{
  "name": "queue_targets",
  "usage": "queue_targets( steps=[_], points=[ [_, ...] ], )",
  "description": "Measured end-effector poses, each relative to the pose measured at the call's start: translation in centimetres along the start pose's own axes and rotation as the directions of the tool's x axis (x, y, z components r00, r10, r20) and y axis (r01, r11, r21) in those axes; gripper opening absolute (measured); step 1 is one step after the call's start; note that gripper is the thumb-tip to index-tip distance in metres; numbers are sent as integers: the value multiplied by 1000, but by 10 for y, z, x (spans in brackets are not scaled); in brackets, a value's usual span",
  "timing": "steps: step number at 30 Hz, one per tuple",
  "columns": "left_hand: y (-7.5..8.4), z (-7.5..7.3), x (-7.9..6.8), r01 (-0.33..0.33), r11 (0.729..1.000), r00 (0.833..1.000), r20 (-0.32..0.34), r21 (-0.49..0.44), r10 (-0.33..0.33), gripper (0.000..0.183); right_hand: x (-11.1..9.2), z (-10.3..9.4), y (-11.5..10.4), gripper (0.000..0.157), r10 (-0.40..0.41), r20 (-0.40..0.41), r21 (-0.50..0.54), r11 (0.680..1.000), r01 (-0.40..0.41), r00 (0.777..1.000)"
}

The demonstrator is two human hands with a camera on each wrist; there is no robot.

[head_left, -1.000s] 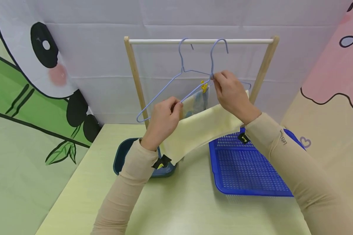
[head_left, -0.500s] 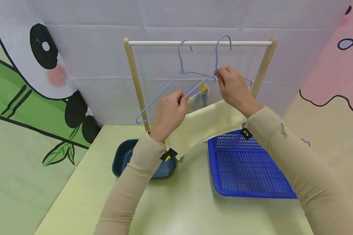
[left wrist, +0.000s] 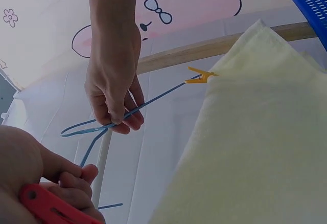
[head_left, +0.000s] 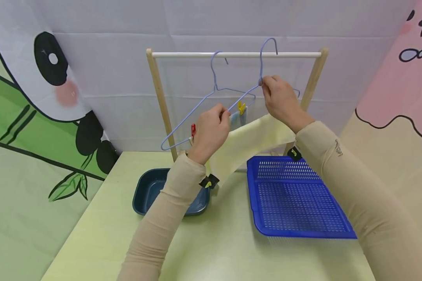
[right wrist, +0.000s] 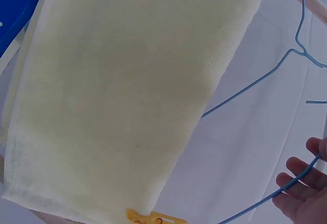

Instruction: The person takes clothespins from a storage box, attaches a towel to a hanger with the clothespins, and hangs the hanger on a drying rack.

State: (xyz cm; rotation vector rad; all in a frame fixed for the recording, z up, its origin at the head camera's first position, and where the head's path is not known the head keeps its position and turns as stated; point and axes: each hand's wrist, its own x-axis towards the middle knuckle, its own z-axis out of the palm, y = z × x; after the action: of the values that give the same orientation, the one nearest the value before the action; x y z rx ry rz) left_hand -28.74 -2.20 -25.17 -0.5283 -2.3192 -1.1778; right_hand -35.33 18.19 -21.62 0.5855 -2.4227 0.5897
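Note:
Both hands hold a blue wire hanger (head_left: 244,95) in front of the rack, with a pale yellow cloth (head_left: 246,142) hanging from it. My left hand (head_left: 211,132) pinches the hanger's left sloping arm. Just below the hook, my right hand (head_left: 281,97) grips the neck. The hook rises above the white rod (head_left: 183,55) and overlaps it in the head view. A yellow clothespin (left wrist: 201,75) clips the cloth at one end of the hanger. Close to the left wrist camera, a red clothespin (left wrist: 53,206) covers part of the left hand.
A second blue hanger (head_left: 197,105) hangs on the rod at left, a patterned cloth (head_left: 237,119) under it with another yellow clothespin (head_left: 241,107). Wooden posts (head_left: 160,93) flank the rod. On the table (head_left: 197,249) stand a dark teal tub (head_left: 140,191) and a blue mesh basket (head_left: 302,203).
Both hands have lifted the hanger and cloth up and slightly right, bringing the hook from rod height to above it. A red clothespin now shows beside the left hand.

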Motion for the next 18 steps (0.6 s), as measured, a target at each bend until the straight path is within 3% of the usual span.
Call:
queue_targets(
  steps=[12, 18],
  points=[
    [10, 4, 13, 81, 997, 996, 45, 12, -82, 20, 11, -5, 7, 31, 52, 60, -12, 999, -52, 997],
    [9, 12, 19, 92, 995, 995, 46, 46, -94, 20, 14, -8, 11, 32, 89, 87, -14, 996, -88, 992]
  ],
)
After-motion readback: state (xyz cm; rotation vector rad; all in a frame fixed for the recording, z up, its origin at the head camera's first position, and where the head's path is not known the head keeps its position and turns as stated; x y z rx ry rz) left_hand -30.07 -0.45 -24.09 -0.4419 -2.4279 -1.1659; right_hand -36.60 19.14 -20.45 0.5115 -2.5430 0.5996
